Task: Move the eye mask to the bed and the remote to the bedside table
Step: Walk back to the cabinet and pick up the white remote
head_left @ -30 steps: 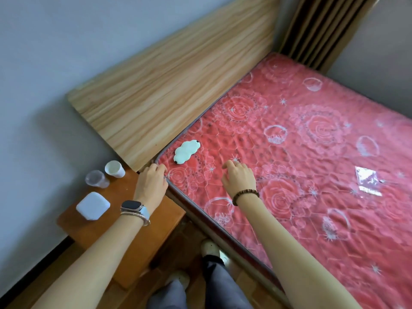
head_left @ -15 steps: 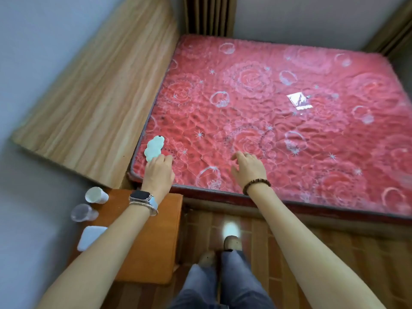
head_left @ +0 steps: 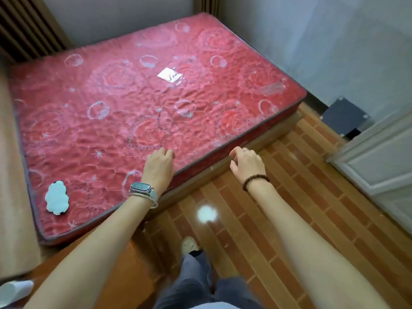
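A pale cloud-shaped eye mask [head_left: 56, 199] lies flat on the red quilted bed [head_left: 138, 112], near its front left corner. My left hand [head_left: 158, 164], with a watch on its wrist, hovers over the bed's front edge, well to the right of the mask, fingers loosely curled and holding nothing. My right hand [head_left: 246, 164], with a bead bracelet, hangs over the floor just off the mattress edge, fingers loosely apart and empty. The orange bedside table [head_left: 124, 266] shows at the bottom left, partly under my left forearm. No remote is in view.
A wooden headboard [head_left: 13, 197] runs along the left. A white object [head_left: 15, 289] sits at the table's left edge. Brown tiled floor [head_left: 278, 208] spreads to the right, with a white door [head_left: 383, 166] and a dark panel [head_left: 344, 118] beyond. My foot [head_left: 189, 245] stands on the floor.
The view has swung right: the mask and table slid to the lower left. My left hand has come away from the mask and moved right; my right hand has left the mattress for the floor side.
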A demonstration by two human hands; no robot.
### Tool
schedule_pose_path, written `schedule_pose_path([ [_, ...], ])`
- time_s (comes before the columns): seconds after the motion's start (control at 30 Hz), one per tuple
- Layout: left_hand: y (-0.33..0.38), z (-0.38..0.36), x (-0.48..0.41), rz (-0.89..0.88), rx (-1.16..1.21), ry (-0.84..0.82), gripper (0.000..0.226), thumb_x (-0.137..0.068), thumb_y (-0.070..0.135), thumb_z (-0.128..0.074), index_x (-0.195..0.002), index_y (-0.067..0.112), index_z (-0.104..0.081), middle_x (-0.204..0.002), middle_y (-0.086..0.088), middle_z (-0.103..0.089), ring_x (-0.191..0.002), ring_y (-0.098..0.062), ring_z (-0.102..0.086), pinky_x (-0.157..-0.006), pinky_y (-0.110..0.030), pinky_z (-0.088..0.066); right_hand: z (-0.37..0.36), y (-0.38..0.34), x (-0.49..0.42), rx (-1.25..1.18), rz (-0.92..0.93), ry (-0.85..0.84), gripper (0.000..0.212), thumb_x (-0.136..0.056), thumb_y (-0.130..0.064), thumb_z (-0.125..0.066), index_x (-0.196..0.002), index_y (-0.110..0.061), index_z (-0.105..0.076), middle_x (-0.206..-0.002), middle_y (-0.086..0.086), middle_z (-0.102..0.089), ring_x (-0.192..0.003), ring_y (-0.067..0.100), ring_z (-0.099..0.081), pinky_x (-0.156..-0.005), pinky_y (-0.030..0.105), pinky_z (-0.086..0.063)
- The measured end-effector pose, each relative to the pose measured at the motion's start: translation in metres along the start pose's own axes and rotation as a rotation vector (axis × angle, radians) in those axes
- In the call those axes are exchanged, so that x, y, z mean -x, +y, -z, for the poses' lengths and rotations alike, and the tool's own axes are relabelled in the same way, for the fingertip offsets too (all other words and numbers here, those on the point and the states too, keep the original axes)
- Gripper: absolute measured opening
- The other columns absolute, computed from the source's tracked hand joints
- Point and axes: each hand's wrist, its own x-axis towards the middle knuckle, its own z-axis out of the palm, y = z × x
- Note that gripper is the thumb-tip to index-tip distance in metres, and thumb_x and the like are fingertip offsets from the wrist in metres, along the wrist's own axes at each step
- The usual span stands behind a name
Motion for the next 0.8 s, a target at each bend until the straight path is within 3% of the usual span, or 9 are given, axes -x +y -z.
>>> schedule_pose_path([
  [0.17,0.094,-0.017,0.019,-0.196,0.033,-0.005,0.021,-0.068,-0.007,-0.060,-0.087,0.001,-0.063,-0.082,-0.020,-0.062,-0.076,-0.039,-0.059,-0.067,-0.046,-0.046,0.017,0.081,0.082,-0.017,-0.198,0.053,0.018,-0.090,-0.023,-0.055,-0.107,-0.019,-0.057,-0.101,0.004,-0.065,-0.096,0.025,-0.059,-0.086,0.037,-0.048],
  [0.27,0.147,-0.028,0.033,-0.321,-0.023,-0.049,0.013,-0.072,0.000,-0.068,-0.082,0.005,-0.062,-0.076,-0.016,-0.061,-0.070,-0.037,-0.058,-0.062,-0.044,-0.048,0.026,0.122,0.133,-0.031,-0.311,0.084,0.018,-0.090,-0.022,-0.055,-0.108,-0.020,-0.057,-0.103,0.003,-0.065,-0.098,0.024,-0.058,-0.086,0.036,-0.049],
  [0.4,0.220,-0.037,0.051,-0.496,-0.035,-0.079,0.019,-0.066,-0.004,-0.066,-0.082,0.003,-0.058,-0.077,-0.017,-0.058,-0.070,-0.038,-0.057,-0.060,-0.043,-0.043,0.039,0.171,0.202,-0.061,-0.468,0.138,0.020,-0.091,-0.020,-0.053,-0.110,-0.020,-0.058,-0.106,0.004,-0.064,-0.101,0.025,-0.057,-0.088,0.036,-0.047],
  [0.7,0.388,-0.051,0.081,-0.852,0.018,-0.136,0.013,-0.081,0.000,-0.053,-0.094,0.002,-0.056,-0.093,-0.017,-0.058,-0.085,-0.037,-0.055,-0.074,-0.043,-0.041,0.073,0.267,0.333,-0.081,-0.849,0.248,0.021,-0.092,-0.019,-0.054,-0.112,-0.022,-0.059,-0.110,0.001,-0.064,-0.105,0.022,-0.057,-0.085,0.034,-0.047],
  [0.8,0.442,-0.060,0.085,-0.957,0.040,-0.163,0.022,-0.083,0.003,-0.055,-0.105,0.005,-0.058,-0.102,-0.015,-0.060,-0.094,-0.035,-0.055,-0.082,-0.043,-0.043,0.082,0.296,0.359,-0.107,-0.953,0.290,0.021,-0.091,-0.019,-0.056,-0.111,-0.021,-0.059,-0.109,0.002,-0.064,-0.102,0.022,-0.058,-0.086,0.038,-0.052],
])
